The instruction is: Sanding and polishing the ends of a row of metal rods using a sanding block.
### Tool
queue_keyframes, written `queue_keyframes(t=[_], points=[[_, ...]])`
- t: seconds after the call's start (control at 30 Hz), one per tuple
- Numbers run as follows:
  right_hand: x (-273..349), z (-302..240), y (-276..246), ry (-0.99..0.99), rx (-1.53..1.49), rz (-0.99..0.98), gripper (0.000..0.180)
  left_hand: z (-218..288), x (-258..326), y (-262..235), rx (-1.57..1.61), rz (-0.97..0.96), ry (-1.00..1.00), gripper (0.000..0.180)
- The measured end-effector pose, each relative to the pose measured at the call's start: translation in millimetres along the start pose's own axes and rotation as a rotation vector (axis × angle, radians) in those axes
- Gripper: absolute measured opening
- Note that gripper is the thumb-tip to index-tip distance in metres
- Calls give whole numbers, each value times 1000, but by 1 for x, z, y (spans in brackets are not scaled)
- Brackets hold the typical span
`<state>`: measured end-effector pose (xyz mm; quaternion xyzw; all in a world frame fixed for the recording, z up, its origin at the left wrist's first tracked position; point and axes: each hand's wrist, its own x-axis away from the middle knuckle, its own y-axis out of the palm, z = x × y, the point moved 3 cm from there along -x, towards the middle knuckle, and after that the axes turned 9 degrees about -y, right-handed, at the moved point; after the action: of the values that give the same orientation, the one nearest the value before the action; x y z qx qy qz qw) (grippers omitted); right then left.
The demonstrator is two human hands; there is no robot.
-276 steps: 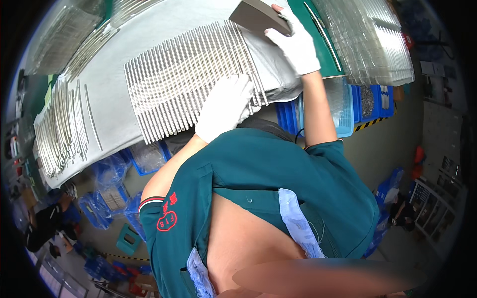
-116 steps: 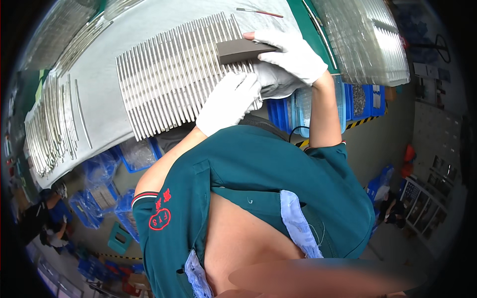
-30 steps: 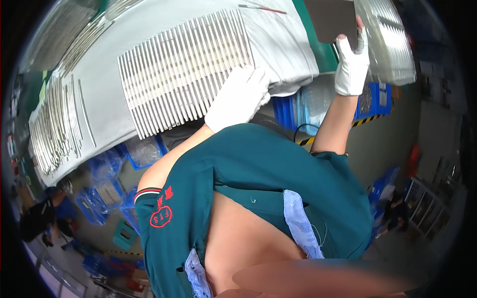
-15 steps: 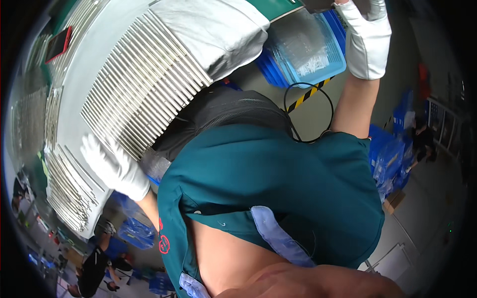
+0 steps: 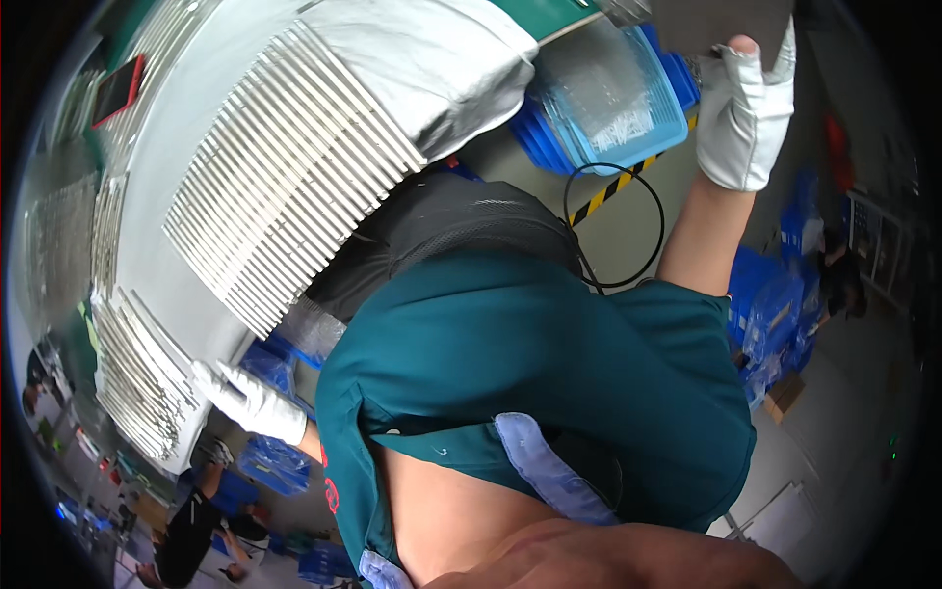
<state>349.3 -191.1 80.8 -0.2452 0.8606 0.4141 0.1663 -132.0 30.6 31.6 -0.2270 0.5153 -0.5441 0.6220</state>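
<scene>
My left hand (image 5: 250, 402), in a white glove, hovers by the table edge at the left with its fingers stretched out and nothing in them. Just above it lies a wide row of thin metal rods (image 5: 294, 177), side by side on the pale table cover. A smaller bunch of similar rods (image 5: 142, 378) fans out at the table's left corner, close to my fingertips. At the upper right, my gloved right hand (image 5: 748, 123), a bare fingertip poking out, grips a flat grey plate (image 5: 711, 25). The frame's top edge cuts the plate off.
Stacked blue bins (image 5: 599, 128) holding clear plastic and small white pieces stand below the right hand. A black cable (image 5: 659, 231) loops over yellow-black floor tape. A red-edged device (image 5: 118, 91) lies at the far left. Other people (image 5: 186, 535) are at lower left.
My left hand has moved off the rod row, down toward the table edge. My right hand has shifted slightly right and down, and more of the grey plate now shows.
</scene>
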Motion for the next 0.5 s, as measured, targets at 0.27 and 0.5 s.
queue_keyframes(t=[0.27,0.5], points=[[1,21,27,60,501,-64,48,12,-2,9,122,-155,-118,46],[17,94,74,236,310,-83,63,-4,15,16,33,-67,-86,49]])
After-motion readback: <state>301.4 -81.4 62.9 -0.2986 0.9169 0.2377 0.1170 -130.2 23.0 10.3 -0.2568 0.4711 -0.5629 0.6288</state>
